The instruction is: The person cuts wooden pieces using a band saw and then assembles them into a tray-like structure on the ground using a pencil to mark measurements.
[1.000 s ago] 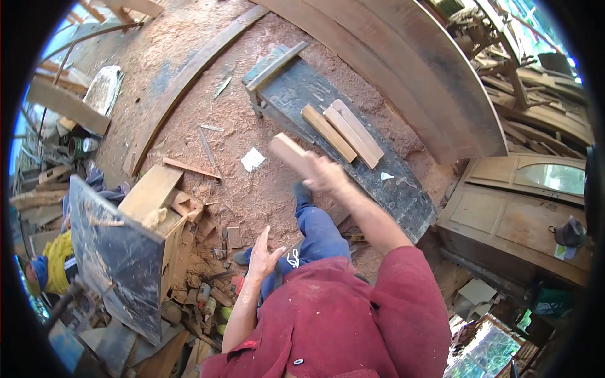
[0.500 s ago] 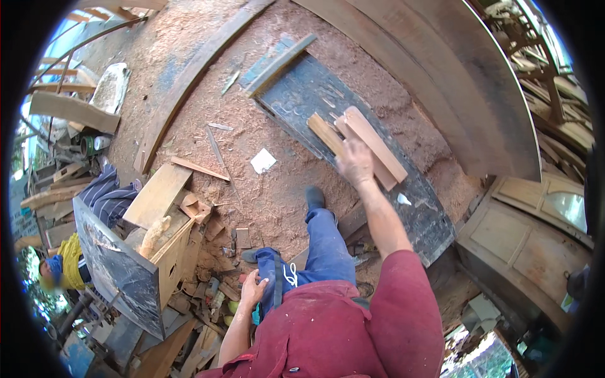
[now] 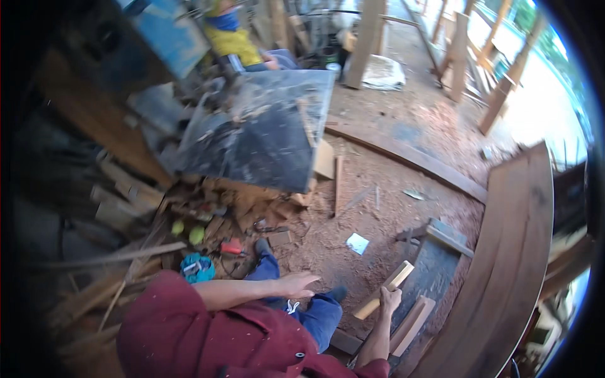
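Note:
My right hand (image 3: 389, 298) is wrapped round a short pale wooden strip (image 3: 399, 275), which sticks out on both sides of the fist. It is held over the left edge of a low dark bench (image 3: 435, 269). Beside that hand, a reddish-brown wooden piece (image 3: 413, 322) lies along the bench top. A raised wooden bar (image 3: 449, 242) crosses the bench's far end. My left hand (image 3: 297, 285) hovers above my legs with its fingers stretched out, holding nothing.
A dark-topped table (image 3: 258, 135) stands ahead on the left; a person in yellow (image 3: 234, 41) is behind it. Wide brown boards (image 3: 504, 264) lean at the right. A white square (image 3: 357, 244), a red tool (image 3: 232, 247) and a long beam (image 3: 409, 156) lie on the sawdust-covered ground.
The view has swung left. My right hand has lifted the pale strip off the bench, away from the reddish piece. My left hand has left my thigh and reached forward, fingers extended.

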The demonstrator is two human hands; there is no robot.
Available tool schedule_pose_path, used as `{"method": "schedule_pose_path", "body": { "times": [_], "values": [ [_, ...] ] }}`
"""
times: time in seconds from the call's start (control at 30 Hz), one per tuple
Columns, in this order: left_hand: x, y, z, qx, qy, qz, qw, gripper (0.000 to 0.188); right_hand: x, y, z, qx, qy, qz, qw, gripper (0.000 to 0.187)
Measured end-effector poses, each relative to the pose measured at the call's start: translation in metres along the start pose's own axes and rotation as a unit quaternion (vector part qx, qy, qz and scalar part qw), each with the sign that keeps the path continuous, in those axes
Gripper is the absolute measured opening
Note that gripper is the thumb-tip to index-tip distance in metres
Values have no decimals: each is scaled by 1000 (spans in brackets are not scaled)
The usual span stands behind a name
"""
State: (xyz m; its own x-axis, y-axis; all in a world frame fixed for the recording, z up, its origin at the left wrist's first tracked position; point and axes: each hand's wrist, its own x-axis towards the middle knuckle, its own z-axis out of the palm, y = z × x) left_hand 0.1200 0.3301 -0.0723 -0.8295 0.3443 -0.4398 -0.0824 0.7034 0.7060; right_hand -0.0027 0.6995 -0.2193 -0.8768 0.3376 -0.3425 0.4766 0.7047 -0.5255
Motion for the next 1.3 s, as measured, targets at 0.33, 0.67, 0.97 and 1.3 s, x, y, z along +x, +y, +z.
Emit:
{"method": "schedule_pose_path", "body": {
  "times": [0.33,0.67,0.97,1.3],
  "values": [
    [-143,-48,-164,312,338,-123,880,90,-283,-404,75,557,-293,-23,776,43],
    [-246,-230,-338,69,374,-159,911,81,-326,-586,201,-51,-153,-678,717,58],
    [-243,-278,-362,170,408,-156,883,75,-318,-622,268,-98,-92,-668,732,68],
    [-240,-295,-375,157,399,-126,895,68,-313,-633,278,-50,-45,-685,725,60]
  ]
}}
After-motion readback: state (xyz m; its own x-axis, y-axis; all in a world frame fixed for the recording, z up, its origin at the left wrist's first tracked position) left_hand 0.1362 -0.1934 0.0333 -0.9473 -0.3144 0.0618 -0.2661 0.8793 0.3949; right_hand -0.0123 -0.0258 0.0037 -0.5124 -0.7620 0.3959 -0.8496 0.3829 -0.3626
